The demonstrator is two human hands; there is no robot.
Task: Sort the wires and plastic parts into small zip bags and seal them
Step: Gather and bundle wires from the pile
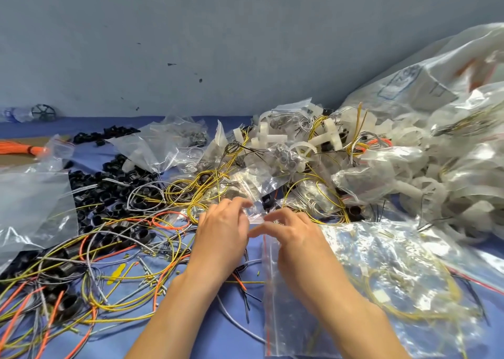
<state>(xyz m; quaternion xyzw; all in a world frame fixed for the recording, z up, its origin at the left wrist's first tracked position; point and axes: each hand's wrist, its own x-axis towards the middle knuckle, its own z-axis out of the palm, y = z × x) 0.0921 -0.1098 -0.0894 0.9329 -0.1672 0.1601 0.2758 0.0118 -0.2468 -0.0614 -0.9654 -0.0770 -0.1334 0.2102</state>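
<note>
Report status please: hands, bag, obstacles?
Left hand and right hand both pinching small zip bag. Seal state unclear. Loose wires crowd the table.

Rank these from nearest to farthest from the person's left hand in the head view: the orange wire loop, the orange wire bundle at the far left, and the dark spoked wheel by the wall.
1. Orange wire loop: just left of the left hand.
2. Orange wire bundle: far left edge of the table.
3. Dark spoked wheel: back left, against the wall.

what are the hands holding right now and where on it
Both hands, left hand and right hand, pinch one small clear zip bag by its edge; contents can't be told.
</note>
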